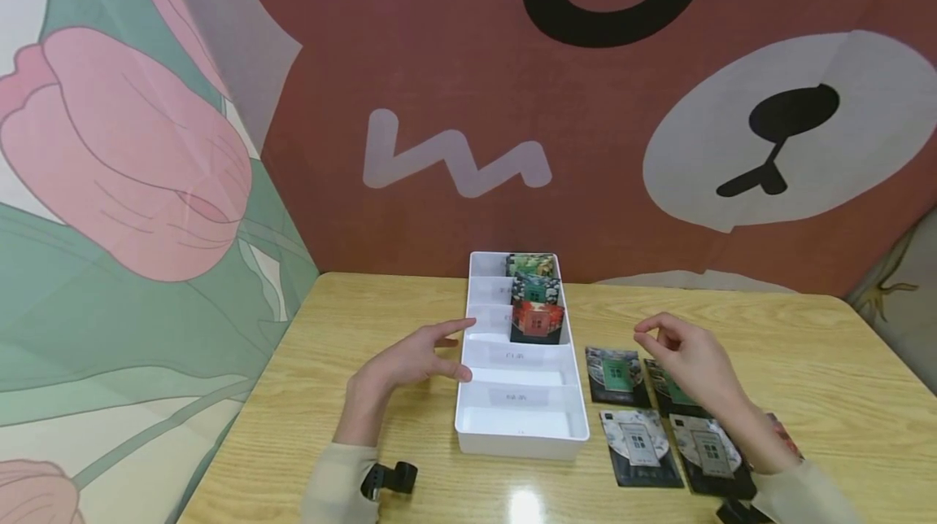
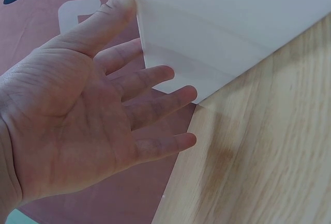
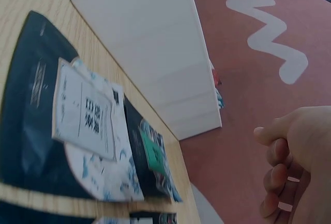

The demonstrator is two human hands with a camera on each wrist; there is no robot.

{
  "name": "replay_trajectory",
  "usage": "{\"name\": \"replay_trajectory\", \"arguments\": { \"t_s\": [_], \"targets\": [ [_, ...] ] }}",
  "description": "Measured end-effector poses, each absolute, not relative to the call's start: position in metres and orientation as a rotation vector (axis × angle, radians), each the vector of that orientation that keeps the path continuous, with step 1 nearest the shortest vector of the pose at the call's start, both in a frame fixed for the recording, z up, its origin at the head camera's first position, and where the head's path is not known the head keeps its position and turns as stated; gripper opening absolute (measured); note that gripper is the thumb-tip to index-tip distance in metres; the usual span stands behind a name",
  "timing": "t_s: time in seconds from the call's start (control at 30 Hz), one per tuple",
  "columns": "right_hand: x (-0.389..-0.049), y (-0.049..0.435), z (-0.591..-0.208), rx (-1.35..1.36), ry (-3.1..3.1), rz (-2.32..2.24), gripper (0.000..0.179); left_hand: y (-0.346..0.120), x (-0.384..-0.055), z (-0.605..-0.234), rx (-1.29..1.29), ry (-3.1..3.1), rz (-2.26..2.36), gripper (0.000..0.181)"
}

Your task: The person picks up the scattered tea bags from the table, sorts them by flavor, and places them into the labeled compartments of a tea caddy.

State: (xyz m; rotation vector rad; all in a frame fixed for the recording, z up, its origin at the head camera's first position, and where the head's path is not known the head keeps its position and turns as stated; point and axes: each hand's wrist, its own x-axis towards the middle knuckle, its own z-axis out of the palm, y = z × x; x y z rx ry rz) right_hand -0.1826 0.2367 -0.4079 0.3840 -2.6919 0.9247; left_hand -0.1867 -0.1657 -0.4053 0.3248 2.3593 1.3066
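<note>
My left hand [image 1: 419, 359] is at the left side of a long white divided box [image 1: 523, 447]. In the left wrist view its fingers are spread and fairly straight, with the thumb at the box's rim. My right hand [image 1: 691, 357] hovers over packets on the right of the table, fingers loosely curled, thumb near the index finger, nothing visible in it. Below it lie a green-label packet [image 1: 615, 377], a second green-label packet [image 1: 677, 394] partly covered by the hand, a white-label packet [image 1: 640, 451] and a grey-green-label packet [image 1: 710, 459]. A red packet [image 1: 785, 436] peeks out behind the right forearm.
Inside the box's far compartments stand a yellow-green packet [image 1: 530, 264], a teal-label packet [image 1: 536, 290] and a red-label packet [image 1: 537, 322]. The box's dividers carry printed labels. Behind the wooden table [image 1: 293, 426] hangs a printed cloth [image 1: 439, 44].
</note>
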Motion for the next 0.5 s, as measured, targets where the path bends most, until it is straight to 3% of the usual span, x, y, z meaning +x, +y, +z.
{"name": "replay_trajectory", "arguments": {
  "t_s": [0.5],
  "targets": [
    [-0.167,0.278,-0.407,0.267,-2.805,0.884,0.028,-0.165,-0.187,-0.406,0.306,2.354,1.312,0.086]
  ]
}}
